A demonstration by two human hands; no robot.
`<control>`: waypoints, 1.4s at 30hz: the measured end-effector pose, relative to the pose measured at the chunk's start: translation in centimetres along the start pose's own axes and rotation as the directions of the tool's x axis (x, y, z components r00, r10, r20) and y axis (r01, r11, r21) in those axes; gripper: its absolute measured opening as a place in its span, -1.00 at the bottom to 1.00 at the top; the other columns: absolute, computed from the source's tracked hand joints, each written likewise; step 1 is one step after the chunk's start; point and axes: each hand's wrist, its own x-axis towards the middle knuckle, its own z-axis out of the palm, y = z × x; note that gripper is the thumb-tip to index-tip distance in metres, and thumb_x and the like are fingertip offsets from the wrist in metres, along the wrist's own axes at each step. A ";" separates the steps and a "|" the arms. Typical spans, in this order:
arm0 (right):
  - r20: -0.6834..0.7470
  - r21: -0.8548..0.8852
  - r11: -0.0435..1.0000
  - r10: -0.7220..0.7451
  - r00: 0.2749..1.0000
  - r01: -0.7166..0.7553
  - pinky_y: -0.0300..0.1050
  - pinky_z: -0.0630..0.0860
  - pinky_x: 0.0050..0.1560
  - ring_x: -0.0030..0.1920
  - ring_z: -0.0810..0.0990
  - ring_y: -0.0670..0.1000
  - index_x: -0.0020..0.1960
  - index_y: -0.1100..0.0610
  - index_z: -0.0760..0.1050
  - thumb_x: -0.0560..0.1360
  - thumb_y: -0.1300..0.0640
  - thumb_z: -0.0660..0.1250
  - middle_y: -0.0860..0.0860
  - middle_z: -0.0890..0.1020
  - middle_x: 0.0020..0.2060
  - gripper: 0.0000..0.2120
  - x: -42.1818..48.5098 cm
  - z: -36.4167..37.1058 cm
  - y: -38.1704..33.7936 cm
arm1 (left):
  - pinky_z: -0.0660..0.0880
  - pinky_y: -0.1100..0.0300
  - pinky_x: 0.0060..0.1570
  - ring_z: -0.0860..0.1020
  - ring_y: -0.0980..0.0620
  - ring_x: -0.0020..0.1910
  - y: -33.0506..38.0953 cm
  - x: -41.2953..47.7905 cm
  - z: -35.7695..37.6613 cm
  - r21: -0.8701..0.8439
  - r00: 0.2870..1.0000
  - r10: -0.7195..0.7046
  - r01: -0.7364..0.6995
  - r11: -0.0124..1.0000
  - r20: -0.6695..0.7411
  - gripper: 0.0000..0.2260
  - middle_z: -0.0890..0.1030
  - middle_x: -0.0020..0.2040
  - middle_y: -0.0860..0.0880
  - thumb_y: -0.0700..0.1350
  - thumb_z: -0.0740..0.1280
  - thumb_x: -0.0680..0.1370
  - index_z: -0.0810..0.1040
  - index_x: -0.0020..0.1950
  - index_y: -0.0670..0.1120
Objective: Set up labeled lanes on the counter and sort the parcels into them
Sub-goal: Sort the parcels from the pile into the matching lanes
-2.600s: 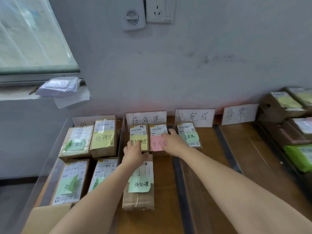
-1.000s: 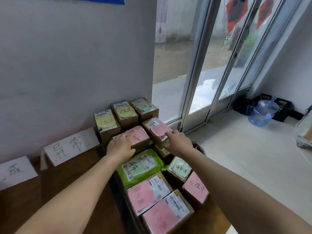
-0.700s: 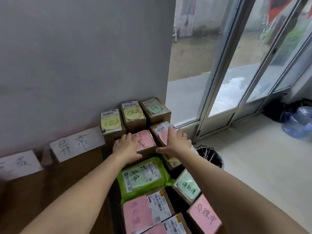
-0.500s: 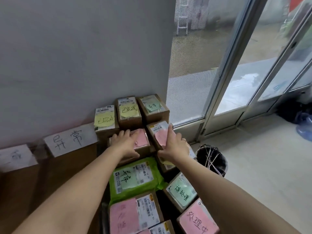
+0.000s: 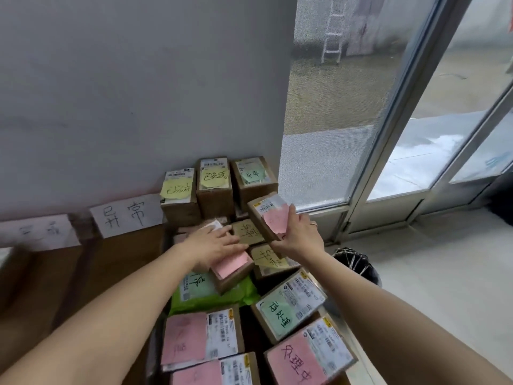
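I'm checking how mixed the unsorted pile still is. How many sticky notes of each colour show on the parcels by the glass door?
Pink notes: 5, one on the lifted parcel in the right hand
Yellow notes: 4, one shaded
Green notes: 3
Total: 12

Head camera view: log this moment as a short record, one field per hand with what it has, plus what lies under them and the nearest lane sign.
left hand: fingers laid flat across the lower pink-note box
right hand: grips the raised pink-note box, tilted above the pile
under the hands: yellow-note parcel; green bag partly under the lower box
lane sign: white handwritten card against the wall, left of the pile
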 end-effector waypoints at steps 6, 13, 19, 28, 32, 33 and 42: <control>-0.062 0.069 0.995 -0.070 0.996 0.075 0.08 0.40 0.25 0.34 0.34 0.23 0.58 0.13 -0.18 0.34 -0.12 0.45 0.16 0.29 0.36 0.08 -0.6 0.4 -1.4 | 0.06 0.00 0.50 -0.06 -0.05 0.55 0.8 -2.1 1.2 -0.606 0.900 -0.404 0.231 0.761 -0.165 -0.32 -0.07 0.58 -0.04 -0.26 0.21 0.58 -0.09 0.57 0.02; -0.149 0.134 0.928 -0.327 0.933 0.347 0.07 0.30 0.34 0.40 0.26 0.21 0.58 0.12 -0.22 0.38 -0.22 0.43 0.17 0.22 0.43 0.10 -1.9 0.0 -7.8 | 0.46 -0.12 0.22 0.56 -0.11 0.17 1.5 -3.5 -2.4 -0.904 0.822 -0.563 -0.178 -0.389 0.080 -0.54 0.56 0.23 -0.01 0.08 0.31 0.56 0.22 0.41 0.17; 0.017 0.362 0.809 -0.503 0.864 0.463 0.07 0.31 0.35 0.44 0.31 0.14 0.59 0.06 -0.13 0.49 -0.33 0.22 0.13 0.28 0.48 -0.10 -2.3 0.7 -10.6 | 0.57 0.03 -0.29 0.57 -0.04 -0.01 0.2 -6.5 -1.2 -0.814 0.609 -0.781 -0.380 -0.440 0.138 -0.55 0.56 0.15 0.00 -0.23 0.33 0.54 0.27 0.33 0.09; 0.357 0.009 0.980 -0.189 0.915 0.199 0.19 0.44 0.26 0.33 0.40 0.25 0.55 -0.07 0.02 0.36 -0.33 0.38 0.15 0.24 0.42 -0.08 -1.4 6.0 -10.4 | 0.54 0.01 0.05 0.56 -0.03 0.14 -0.2 -10.6 3.3 -0.814 0.502 -0.833 -0.370 -0.448 0.231 -0.48 0.54 0.26 -0.03 -0.14 0.36 0.54 0.24 0.44 0.05; 0.358 -0.130 0.960 -0.187 0.915 0.247 0.28 0.41 0.25 0.38 0.29 0.31 0.53 -0.14 -0.04 0.35 -0.18 0.47 0.16 0.11 0.45 -0.06 -2.2 7.6 -11.1 | 0.43 -0.10 0.28 0.50 -0.04 0.25 -0.1 -12.2 4.0 -0.822 0.481 -0.842 -0.359 -0.442 0.242 -0.45 0.50 0.31 -0.02 -0.13 0.34 0.55 0.19 0.47 0.06; 0.326 -0.135 0.964 -0.177 0.929 0.231 0.26 0.44 0.21 0.35 0.33 0.29 0.52 -0.13 -0.02 0.36 -0.16 0.47 0.17 0.15 0.42 -0.09 -2.3 7.6 -11.3 | 0.42 -0.08 0.29 0.50 -0.04 0.26 -0.1 -12.6 4.1 -0.825 0.476 -0.845 -0.357 -0.438 0.243 -0.46 0.50 0.32 -0.02 -0.15 0.34 0.56 0.19 0.47 0.06; -0.004 0.065 0.978 -0.200 0.980 0.200 0.01 0.49 -0.02 0.16 0.47 0.23 0.50 -0.13 0.06 0.41 -0.14 0.38 0.14 0.25 0.36 -0.23 -4.1 3.2 -15.7 | 0.50 0.04 0.07 0.54 0.03 0.06 -1.2 -17.2 4.0 -0.852 0.502 -0.845 -0.348 -0.390 0.182 -0.47 0.50 0.33 -0.03 -0.13 0.32 0.57 0.18 0.47 0.09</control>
